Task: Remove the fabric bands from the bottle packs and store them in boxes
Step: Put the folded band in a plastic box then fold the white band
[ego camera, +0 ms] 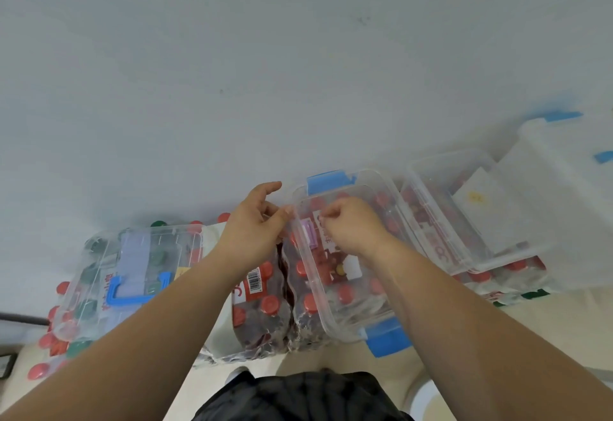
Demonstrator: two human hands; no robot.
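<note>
a: fig. head view. clear box w/ blue latches (345, 314) sits on shrink-wrapped bottle packs (265, 314), red caps showing through its walls. what's inside it?

b: small purple fabric band (309, 234) by the box's left wall, under the fingers. other contents hard to separate from packs seen through the plastic.

a: hands?

b: left hand (255, 228) at the box's left rim, thumb and forefinger pinched; what they pinch is too blurred to tell. right hand (351, 224) over the box, fingers curled shut near the band; can't tell if it holds anything.

a: other containers?

b: left, lidded clear box w/ blue handle (132, 274) on packs w/ red and green caps. right, 2nd open clear box (441, 221), a white card in it; beyond, a white lid, partly cut off.

a: hidden?

b: pack bodies mostly covered by boxes and forearms.
</note>
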